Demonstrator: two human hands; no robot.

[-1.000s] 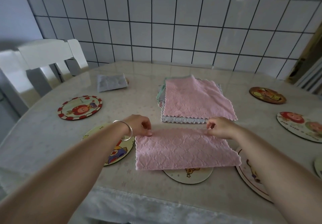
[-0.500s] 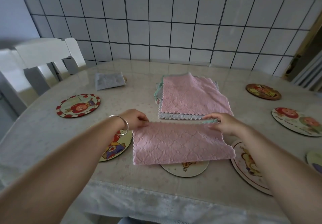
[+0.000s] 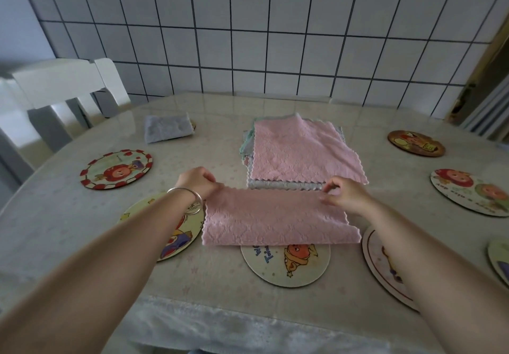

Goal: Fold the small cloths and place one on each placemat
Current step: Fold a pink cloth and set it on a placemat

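Note:
A pink cloth, folded in half, lies across the near middle of the table over a round cartoon placemat. My left hand pinches its far left corner and my right hand pinches its far right corner. Behind it sits a stack of unfolded cloths with a pink one on top. A folded grey cloth rests on a placemat at the far left, which it almost hides.
Round placemats lie around the table: a red-rimmed one at left, one under my left forearm, one under my right forearm, and others at right. A white chair stands at far left. Tiled wall behind.
Both hands stay pinching the pink cloth's far corners; the cloth has slid away from me, uncovering more of the placemat beneath, and its far edge is slightly raised.

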